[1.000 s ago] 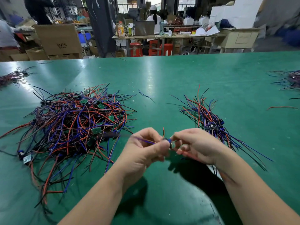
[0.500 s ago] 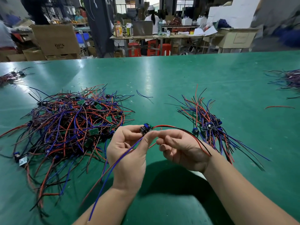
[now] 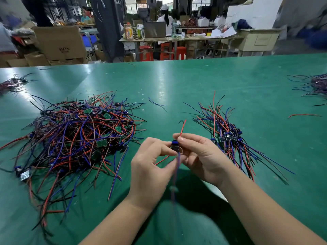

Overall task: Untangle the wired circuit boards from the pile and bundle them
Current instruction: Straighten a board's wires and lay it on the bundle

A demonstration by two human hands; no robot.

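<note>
A tangled pile of wired circuit boards (image 3: pixel 77 138), red, blue and black leads with small green boards, lies on the left of the green table (image 3: pixel 177 82). A sorted bundle (image 3: pixel 228 137) lies on the right, its boards together and wires fanned out. Between them, above the table, my left hand (image 3: pixel 150 167) and my right hand (image 3: pixel 201 156) both pinch one small wired board (image 3: pixel 175 145) with a blue part. Its red wire sticks up past my right fingers; a blue wire hangs down towards me, blurred.
A loose blue wire (image 3: pixel 156 103) lies behind my hands and a loose red wire (image 3: pixel 303 115) at the right. Other wire heaps sit at the far left edge (image 3: pixel 12 84) and far right edge (image 3: pixel 316 85). Beyond the table are cardboard boxes, workbenches and people.
The board came free of the pile and was lifted between both hands. Its wires swung round: the red one now points up and the blue one hangs straight down. The hands shifted slightly right.
</note>
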